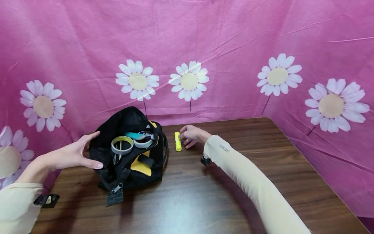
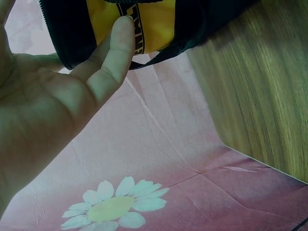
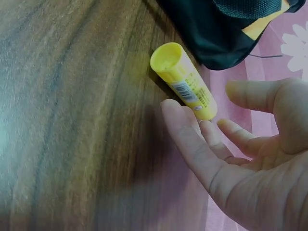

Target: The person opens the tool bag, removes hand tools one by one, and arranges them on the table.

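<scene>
Person's left hand [image 1: 70,154], grip spread wide, touches the edge of a gaping black-and-yellow bag [image 1: 141,167] containing two tape rolls [image 1: 122,151], while to its right a yellow tube [image 1: 178,143] lies on the brown wooden bench [image 1: 178,185], just beside the right hand [image 1: 194,134], whose grip is loosely parted with nothing in it.

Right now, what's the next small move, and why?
Perhaps curl the right hand round the yellow glue stick: it lies ungripped on the wooden table, close beside that open hand, while the left hand is at the open black-and-yellow bag.
</scene>
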A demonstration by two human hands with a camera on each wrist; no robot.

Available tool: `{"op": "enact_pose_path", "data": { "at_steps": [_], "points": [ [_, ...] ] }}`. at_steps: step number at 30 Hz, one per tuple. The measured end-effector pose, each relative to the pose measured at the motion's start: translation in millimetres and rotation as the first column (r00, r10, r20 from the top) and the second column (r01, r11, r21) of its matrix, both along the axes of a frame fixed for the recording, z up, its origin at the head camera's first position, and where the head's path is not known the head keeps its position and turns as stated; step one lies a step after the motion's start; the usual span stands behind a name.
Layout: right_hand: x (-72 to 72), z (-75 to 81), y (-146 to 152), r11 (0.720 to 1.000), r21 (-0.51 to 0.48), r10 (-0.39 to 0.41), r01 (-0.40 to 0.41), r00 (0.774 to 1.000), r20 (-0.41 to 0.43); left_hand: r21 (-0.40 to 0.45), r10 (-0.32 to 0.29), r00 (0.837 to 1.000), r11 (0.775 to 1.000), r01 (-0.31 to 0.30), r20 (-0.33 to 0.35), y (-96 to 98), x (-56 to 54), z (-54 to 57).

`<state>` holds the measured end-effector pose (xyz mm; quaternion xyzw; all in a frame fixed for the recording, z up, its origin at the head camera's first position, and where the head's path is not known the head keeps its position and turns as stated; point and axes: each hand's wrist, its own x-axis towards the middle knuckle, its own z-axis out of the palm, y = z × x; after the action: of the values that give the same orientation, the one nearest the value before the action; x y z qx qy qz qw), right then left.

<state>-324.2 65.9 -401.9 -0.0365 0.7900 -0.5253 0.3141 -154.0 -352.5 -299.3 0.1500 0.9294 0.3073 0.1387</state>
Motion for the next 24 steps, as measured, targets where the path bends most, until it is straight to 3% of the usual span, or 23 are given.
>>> {"op": "enact_pose_path", "data": {
  "at_steps": [6, 15, 20, 24],
  "points": [
    [-2.2, 22.2, 2.8, 0.999, 0.005, 0.05, -0.05, 0.998, -0.037, -0.011, 0.005, 1.0, 1.0, -0.005, 0.007, 2.0, 0.3, 3.4],
    [-6.0, 107.5, -19.0, 0.985, -0.011, 0.166, -0.171, 0.969, -0.185, -0.039, 0.002, 1.0, 0.999, -0.001, 0.027, 4.7, -3.4, 11.8],
    [4.2, 153.6, -52.9, 0.974, -0.028, 0.212, -0.227, 0.944, -0.254, -0.075, 0.04, 0.998, 0.997, -0.035, 0.058, 4.9, -3.7, 14.4],
    [15.2, 174.7, -79.4, 0.96, -0.064, 0.244, -0.271, 0.93, -0.276, -0.114, 0.054, 0.998, 0.992, -0.05, 0.029, 8.9, -3.3, 16.5]
  ]
}}
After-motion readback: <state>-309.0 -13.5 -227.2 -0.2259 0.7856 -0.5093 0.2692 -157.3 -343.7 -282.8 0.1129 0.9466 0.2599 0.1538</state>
